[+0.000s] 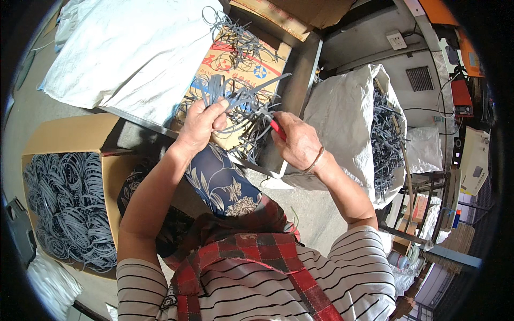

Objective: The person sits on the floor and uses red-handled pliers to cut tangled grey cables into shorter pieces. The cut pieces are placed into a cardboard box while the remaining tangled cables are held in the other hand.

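My left hand (204, 120) grips a bundle of thin grey plastic strips (216, 89) above a printed cardboard sheet. To its right, my right hand (296, 140) is closed around red-handled cutting pliers (278, 129), their metal jaws up against the strips' tangled right part. Whether the jaws are apart is too small to tell. Under both hands, more looped grey strips and short pieces lie on the printed cardboard (270, 76), with a further tangle (245, 44) at its far end.
A cardboard box (64, 134) full of coiled grey rings stands at left. A white woven sack (132, 52) lies at upper left. At right an upright woven sack (341, 116) holds dark scraps. The metal tray's edge (311, 76) runs beside the cardboard.
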Available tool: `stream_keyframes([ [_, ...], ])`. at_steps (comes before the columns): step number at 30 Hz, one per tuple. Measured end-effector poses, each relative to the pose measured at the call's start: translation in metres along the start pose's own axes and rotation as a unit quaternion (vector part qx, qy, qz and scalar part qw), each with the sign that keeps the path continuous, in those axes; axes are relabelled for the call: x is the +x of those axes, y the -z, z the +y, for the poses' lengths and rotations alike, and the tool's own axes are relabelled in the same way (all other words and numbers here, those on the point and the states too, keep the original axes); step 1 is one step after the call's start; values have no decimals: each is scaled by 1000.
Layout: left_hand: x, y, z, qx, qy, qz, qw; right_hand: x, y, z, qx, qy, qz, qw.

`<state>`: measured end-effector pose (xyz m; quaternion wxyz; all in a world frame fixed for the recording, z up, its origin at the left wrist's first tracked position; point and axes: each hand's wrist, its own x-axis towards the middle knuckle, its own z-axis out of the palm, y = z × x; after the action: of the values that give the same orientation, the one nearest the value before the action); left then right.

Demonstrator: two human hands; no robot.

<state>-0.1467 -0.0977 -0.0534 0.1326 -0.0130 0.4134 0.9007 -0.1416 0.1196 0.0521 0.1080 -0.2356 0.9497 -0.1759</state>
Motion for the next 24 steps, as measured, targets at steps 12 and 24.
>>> stream_keyframes([
  [12, -7, -6, 6, 285, -28, 38, 957, 0, -15, 12, 157, -129, 123, 972],
  [24, -14, 6, 38, 234, 23, -124, 964, 31, 105, 45, -369, 373, 138, 840],
])
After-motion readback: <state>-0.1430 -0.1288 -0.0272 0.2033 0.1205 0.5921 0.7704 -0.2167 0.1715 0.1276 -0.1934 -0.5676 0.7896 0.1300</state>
